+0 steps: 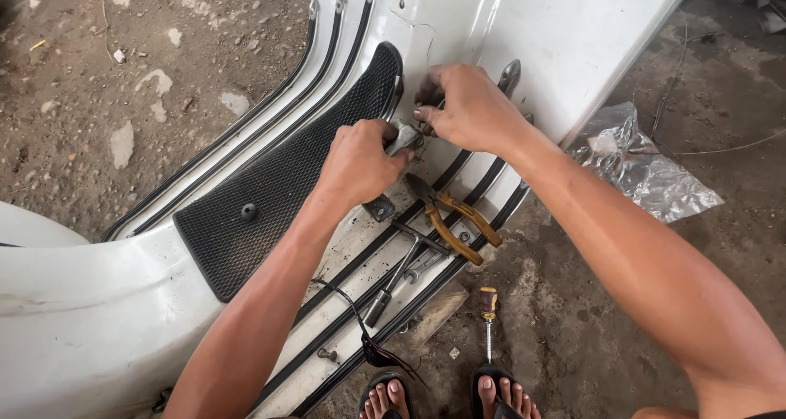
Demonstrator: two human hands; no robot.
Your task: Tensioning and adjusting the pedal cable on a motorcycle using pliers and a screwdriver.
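Note:
My left hand [359, 163] is closed around a small grey metal part [404, 138] at the front of a white scooter's floorboard [270, 108]. My right hand [468, 108] pinches something small right beside it, against the white leg shield [565, 34]; what the fingers hold is hidden. A black ribbed rubber mat [286, 181] runs along the middle of the floorboard, just left of my left hand. Both hands nearly touch each other.
Orange-handled pliers [452, 220], a hammer [403, 267] and a wrench [424, 265] lie on the floorboard below my hands. A screwdriver [489, 319] lies on the dirt floor near my sandalled feet [446, 396]. Crumpled clear plastic [643, 167] lies at right. A loose black wire [360, 325] hangs by the floorboard edge.

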